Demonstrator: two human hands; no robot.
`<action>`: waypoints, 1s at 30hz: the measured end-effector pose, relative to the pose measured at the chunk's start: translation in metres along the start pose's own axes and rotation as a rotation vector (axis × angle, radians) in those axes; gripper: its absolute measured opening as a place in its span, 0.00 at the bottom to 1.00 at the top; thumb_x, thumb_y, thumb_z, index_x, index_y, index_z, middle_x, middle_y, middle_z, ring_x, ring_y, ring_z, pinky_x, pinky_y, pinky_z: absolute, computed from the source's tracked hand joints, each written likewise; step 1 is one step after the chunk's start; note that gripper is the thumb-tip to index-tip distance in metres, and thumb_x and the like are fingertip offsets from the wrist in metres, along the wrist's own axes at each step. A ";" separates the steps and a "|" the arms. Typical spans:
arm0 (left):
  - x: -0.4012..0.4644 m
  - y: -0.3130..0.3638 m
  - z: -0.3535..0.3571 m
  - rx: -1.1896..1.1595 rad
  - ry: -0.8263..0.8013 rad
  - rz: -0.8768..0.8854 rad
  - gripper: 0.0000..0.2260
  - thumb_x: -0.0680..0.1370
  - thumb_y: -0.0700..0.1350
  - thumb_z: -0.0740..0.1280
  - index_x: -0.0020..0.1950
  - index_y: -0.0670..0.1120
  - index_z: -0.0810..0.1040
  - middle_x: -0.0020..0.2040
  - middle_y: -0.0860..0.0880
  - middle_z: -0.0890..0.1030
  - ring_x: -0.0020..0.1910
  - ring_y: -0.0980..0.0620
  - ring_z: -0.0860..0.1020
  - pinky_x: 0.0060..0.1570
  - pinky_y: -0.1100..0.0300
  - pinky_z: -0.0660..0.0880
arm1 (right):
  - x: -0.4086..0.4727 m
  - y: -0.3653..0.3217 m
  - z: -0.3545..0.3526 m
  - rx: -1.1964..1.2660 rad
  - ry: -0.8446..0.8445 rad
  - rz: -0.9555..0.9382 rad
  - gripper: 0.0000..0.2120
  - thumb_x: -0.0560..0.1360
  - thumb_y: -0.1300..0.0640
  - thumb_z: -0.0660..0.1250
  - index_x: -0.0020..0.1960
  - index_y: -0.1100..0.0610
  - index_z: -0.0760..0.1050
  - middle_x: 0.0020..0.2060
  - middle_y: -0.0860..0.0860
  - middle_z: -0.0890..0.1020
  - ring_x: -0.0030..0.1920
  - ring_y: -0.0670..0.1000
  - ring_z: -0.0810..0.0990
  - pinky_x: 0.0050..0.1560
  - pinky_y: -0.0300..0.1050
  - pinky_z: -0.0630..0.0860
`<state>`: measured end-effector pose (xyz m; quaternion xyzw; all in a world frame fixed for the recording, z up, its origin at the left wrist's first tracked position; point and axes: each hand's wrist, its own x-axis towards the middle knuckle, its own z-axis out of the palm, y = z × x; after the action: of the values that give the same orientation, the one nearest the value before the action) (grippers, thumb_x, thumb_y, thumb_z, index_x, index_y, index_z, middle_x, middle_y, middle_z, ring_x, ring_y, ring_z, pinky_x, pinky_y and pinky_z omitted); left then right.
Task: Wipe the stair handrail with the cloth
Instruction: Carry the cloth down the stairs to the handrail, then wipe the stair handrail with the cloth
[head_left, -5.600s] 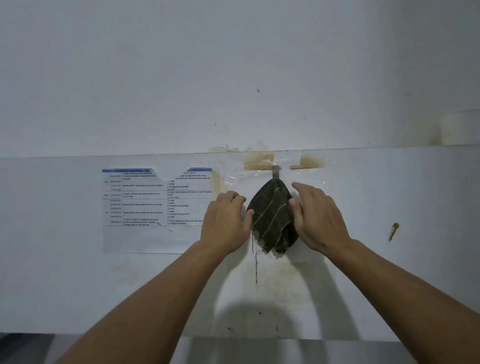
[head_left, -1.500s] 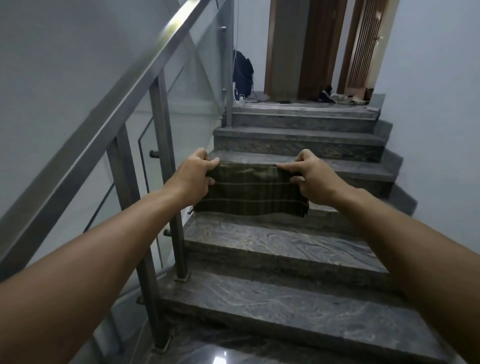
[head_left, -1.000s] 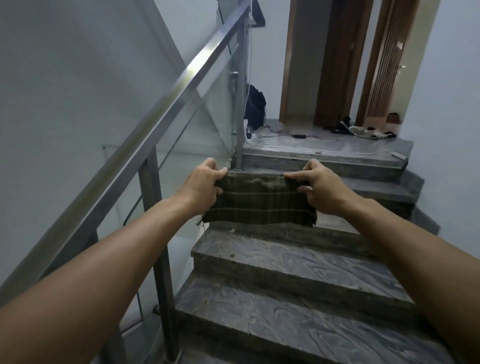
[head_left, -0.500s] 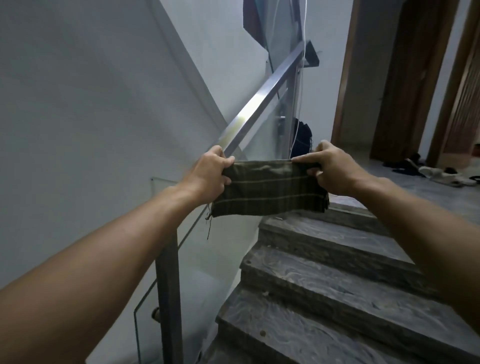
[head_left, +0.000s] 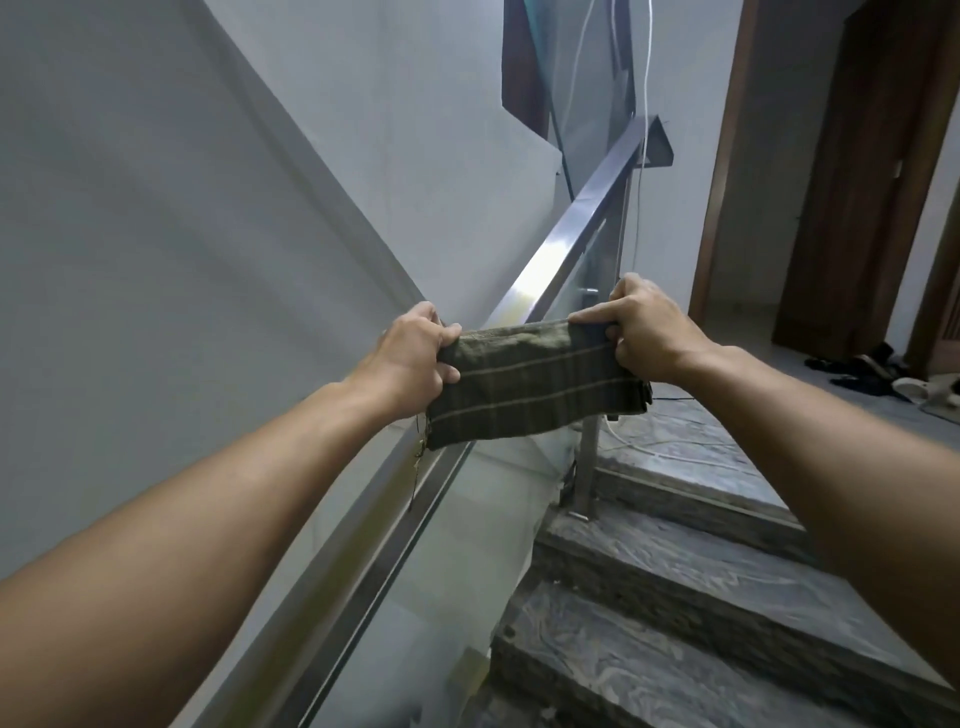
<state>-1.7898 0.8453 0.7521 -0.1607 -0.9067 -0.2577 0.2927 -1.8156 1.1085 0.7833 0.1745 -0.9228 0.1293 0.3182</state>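
A dark green cloth (head_left: 535, 384) with pale stripes is stretched flat between my two hands. My left hand (head_left: 415, 358) grips its left end and my right hand (head_left: 644, 330) grips its right end. The cloth hangs across the square steel handrail (head_left: 571, 223), which slopes up from lower left to upper right. Where the cloth crosses the rail, the rail is hidden, and I cannot tell whether they touch.
A glass panel (head_left: 493, 509) fills the space under the rail, held by a steel post (head_left: 589, 467). Grey marble steps (head_left: 675, 597) rise on the right to a landing with shoes (head_left: 883, 374) and wooden doors (head_left: 883, 171). A white wall (head_left: 182, 234) lies to the left.
The cloth came off a wall hook and I carried it up the stairs. Over the last second both hands swung it left, from above the steps to across the handrail.
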 end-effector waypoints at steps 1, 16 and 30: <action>0.013 0.000 0.002 0.022 0.000 0.004 0.14 0.75 0.38 0.69 0.59 0.40 0.77 0.44 0.50 0.69 0.46 0.49 0.74 0.56 0.49 0.75 | 0.014 0.006 0.001 0.000 0.006 0.001 0.20 0.75 0.66 0.63 0.55 0.42 0.80 0.48 0.53 0.70 0.51 0.56 0.70 0.56 0.57 0.76; 0.206 0.031 0.062 0.142 0.049 -0.133 0.14 0.73 0.45 0.72 0.53 0.38 0.79 0.45 0.46 0.69 0.46 0.44 0.73 0.49 0.56 0.70 | 0.250 0.130 -0.002 0.060 0.042 -0.089 0.22 0.72 0.70 0.62 0.54 0.47 0.82 0.47 0.50 0.71 0.50 0.50 0.70 0.58 0.49 0.72; 0.287 0.061 0.112 0.369 0.021 -0.226 0.22 0.70 0.64 0.67 0.44 0.44 0.78 0.51 0.45 0.71 0.55 0.43 0.73 0.57 0.49 0.72 | 0.377 0.170 0.025 -0.040 -0.001 -0.089 0.23 0.71 0.71 0.64 0.61 0.51 0.76 0.55 0.54 0.72 0.54 0.58 0.76 0.56 0.56 0.75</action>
<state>-2.0361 0.9984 0.8734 0.0011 -0.9477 -0.1202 0.2957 -2.1750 1.1633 0.9811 0.2091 -0.9167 0.0965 0.3266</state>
